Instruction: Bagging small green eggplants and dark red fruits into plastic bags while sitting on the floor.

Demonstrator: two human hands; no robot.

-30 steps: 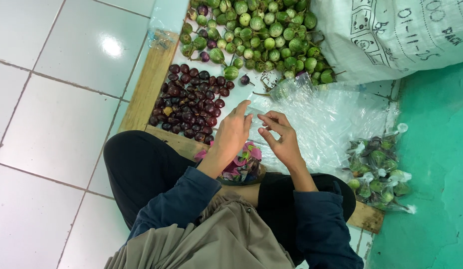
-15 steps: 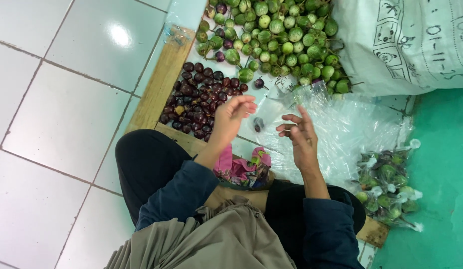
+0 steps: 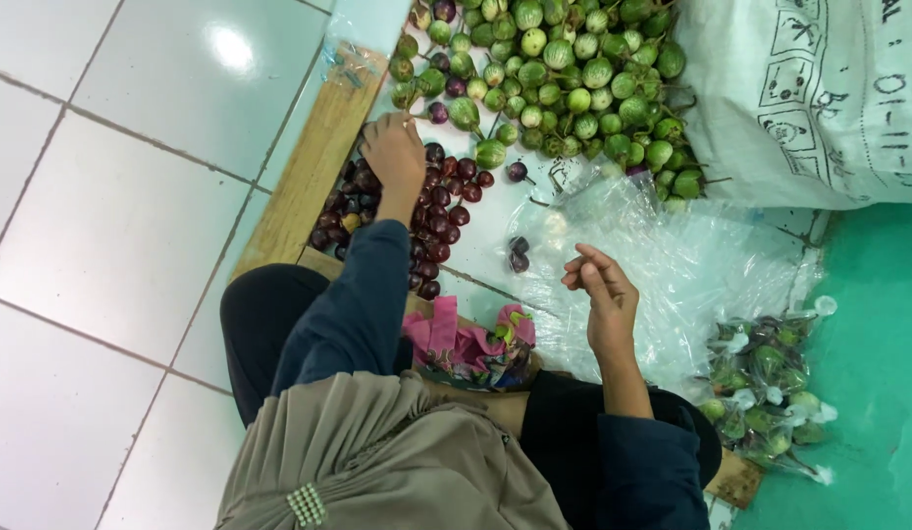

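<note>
Head view: left hand (image 3: 395, 157) grasps purple eggplants (image 3: 446, 211).

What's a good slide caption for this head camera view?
Seated person's left hand reaches into dark purple fruits beside green ones, right hand hovering over clear plastic.

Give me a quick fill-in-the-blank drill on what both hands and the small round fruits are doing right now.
1. The left hand rests on the pile of small dark ____ round fruits.
2. The right hand hovers over the clear ____ sheet, holding nothing.
3. The heap of small green round fruits lies beside the ____ woven sack.

Missing words: purple; plastic; white
</note>
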